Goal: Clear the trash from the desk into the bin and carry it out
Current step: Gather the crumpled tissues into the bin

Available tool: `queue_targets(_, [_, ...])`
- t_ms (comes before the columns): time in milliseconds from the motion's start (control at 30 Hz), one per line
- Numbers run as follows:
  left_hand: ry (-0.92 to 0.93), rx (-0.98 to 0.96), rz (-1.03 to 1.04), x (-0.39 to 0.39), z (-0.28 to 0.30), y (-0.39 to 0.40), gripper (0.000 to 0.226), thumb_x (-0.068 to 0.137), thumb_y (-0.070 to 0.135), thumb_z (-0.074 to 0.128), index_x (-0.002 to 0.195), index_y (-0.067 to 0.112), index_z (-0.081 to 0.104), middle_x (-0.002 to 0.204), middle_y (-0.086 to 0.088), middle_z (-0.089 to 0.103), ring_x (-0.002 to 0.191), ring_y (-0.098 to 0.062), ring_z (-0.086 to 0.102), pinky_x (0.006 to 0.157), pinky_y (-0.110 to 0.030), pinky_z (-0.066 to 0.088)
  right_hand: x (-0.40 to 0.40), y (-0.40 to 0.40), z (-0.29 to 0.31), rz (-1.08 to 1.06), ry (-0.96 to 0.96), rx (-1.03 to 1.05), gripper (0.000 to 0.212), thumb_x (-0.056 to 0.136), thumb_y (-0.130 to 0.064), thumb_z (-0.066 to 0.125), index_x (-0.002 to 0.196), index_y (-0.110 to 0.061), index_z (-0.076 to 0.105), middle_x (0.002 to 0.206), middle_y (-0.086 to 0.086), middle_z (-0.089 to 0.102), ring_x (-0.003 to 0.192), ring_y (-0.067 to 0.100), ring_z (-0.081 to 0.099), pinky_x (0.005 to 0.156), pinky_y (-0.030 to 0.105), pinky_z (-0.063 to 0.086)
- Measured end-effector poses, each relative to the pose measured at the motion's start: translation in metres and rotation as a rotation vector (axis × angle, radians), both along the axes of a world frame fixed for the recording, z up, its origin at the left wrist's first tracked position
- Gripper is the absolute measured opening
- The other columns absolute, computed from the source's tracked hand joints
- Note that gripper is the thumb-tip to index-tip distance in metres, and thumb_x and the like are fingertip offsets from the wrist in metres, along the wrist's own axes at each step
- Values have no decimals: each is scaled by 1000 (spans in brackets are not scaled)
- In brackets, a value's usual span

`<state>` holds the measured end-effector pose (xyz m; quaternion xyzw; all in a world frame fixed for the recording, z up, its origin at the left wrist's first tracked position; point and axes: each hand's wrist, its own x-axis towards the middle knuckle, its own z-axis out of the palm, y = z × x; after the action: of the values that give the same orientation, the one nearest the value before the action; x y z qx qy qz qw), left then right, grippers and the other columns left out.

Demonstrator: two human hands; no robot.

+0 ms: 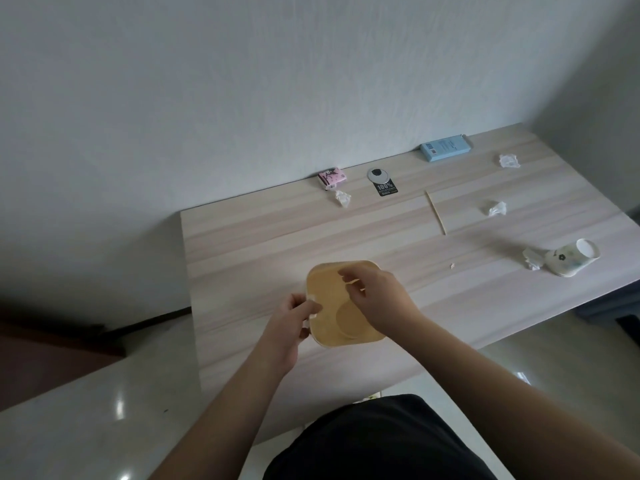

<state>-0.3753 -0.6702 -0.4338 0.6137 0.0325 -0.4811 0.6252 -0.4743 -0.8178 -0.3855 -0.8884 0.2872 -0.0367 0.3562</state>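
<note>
Head view showed the bin (332, 299) near the tabletop (242, 244) front edge, left hand (289, 323) fingers gripping its rim, right hand (375, 299) fingers loosely curled above it. Tissues (495, 207), stick (435, 212), cup (568, 259) remained uncollected.

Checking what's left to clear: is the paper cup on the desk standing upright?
No, the paper cup lies tipped on its side on the desk, beside a crumpled tissue.

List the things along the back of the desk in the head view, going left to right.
Pink tissue pack → crumpled tissue → black tag → wooden stick → blue box → crumpled tissue near the far right corner.
</note>
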Motion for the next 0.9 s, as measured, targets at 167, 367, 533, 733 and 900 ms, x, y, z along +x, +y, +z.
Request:
queue_targets(167, [12, -7, 15, 7, 2, 2, 36, 55, 19, 73, 88, 13, 58, 71, 0, 62, 59, -15, 53, 56, -28, 43, -6, -20, 12, -87, -111, -37, 18, 91, -20, 59, 105, -26, 68, 97, -12, 66, 78, 4, 61, 68, 10, 43])
queue_targets(367, [-8, 16, 71, 19, 0, -6, 17, 74, 7, 68, 87, 12, 58, 62, 3, 63, 49, -10, 54, 46, -25, 42, 3, -68, 10, -187, -120, -72, 14, 92, -21, 59, 102, -24, 68, 97, -10, 67, 75, 7, 61, 67, 21, 44])
queue_targets(533, [-36, 56, 163, 35, 0, -23, 17, 74, 8, 68, 89, 10, 61, 70, 0, 67, 64, -16, 59, 65, -35, 43, 27, -118, -10, -180, -82, -51, 17, 92, -20, 58, 106, -21, 67, 100, -4, 68, 76, 11, 60, 70, 24, 42])
queue_targets(733, [-41, 73, 278, 48, 3, -61, 13, 78, 5, 65, 88, 11, 59, 68, 2, 68, 71, -19, 59, 71, -38, 41, 76, -176, -35, -50, -30, -12, 20, 91, -20, 57, 109, -20, 67, 100, -3, 67, 78, 14, 62, 70, 26, 45])
queue_targets(900, [-60, 106, 329, 59, 1, -87, 15, 79, 4, 63, 90, 13, 57, 63, 6, 67, 57, -10, 60, 56, -28, 40, 127, -216, -68, 75, 103, -27, 33, 91, -22, 58, 124, -20, 60, 121, 5, 63, 98, 22, 62, 83, 30, 47])
